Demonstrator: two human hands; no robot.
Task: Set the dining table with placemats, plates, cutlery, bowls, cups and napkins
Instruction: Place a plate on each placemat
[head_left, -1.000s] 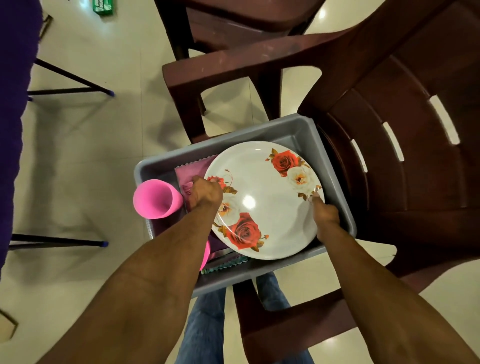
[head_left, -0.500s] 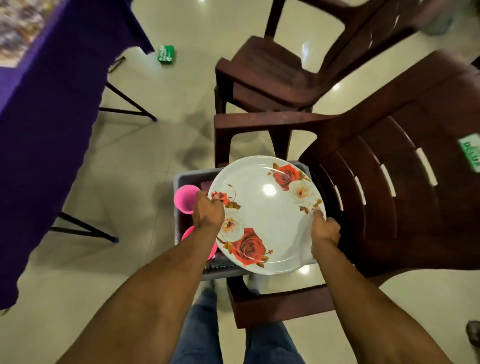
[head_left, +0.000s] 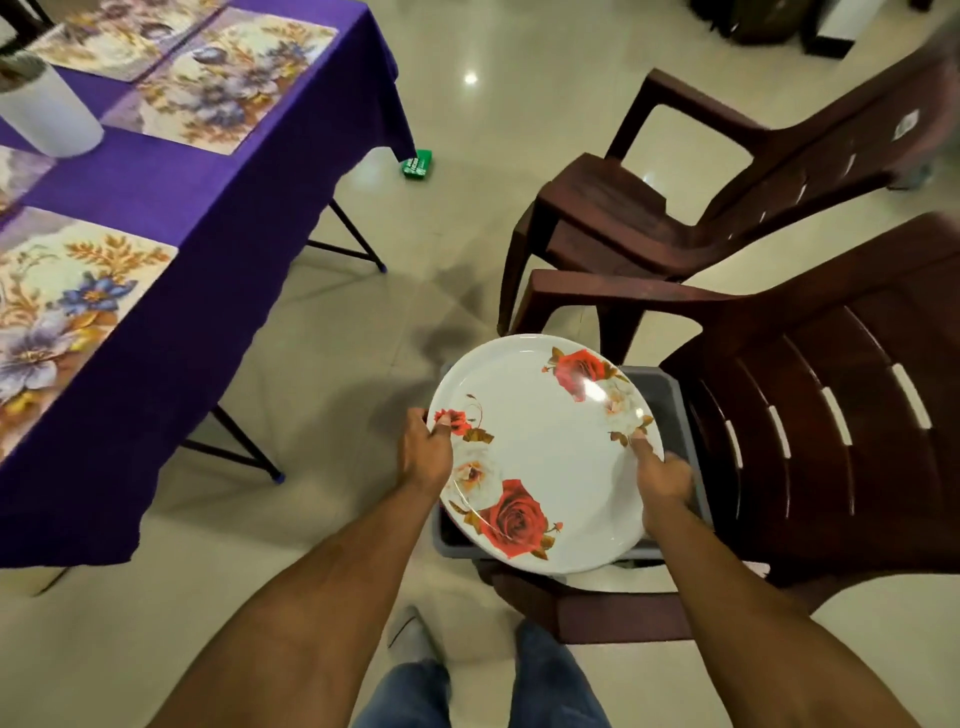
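Plate (head_left: 540, 457), white with red roses, is being held level above the grey bin (head_left: 675, 410) that is sitting on the near chair (head_left: 831, 415). Both hands are gripping it at opposite rims: the left hand (head_left: 423, 452) is pinching the left edge with its thumb on top, and the right hand (head_left: 662, 480) is clamping the right edge the same way, fingers hidden under the plate. The step in hand is, I judge, carrying the plate over to the tabletop (head_left: 171, 197), which is standing well apart to the left under a purple cloth and is already bearing several floral placemats. The near placemat (head_left: 57, 312) is lying bare and looks the likeliest spot. To do this well, the hands should be keeping the plate flat and the thumbs off the eating surface as far as possible, swinging left clear of the chair arm, and lowering the plate so it is landing centred on the mat, not overhanging the tabletop edge. A white cylinder (head_left: 47, 117) is standing further back on the cloth, so the plate should be steering away from it. Bin contents are hidden beneath the plate.
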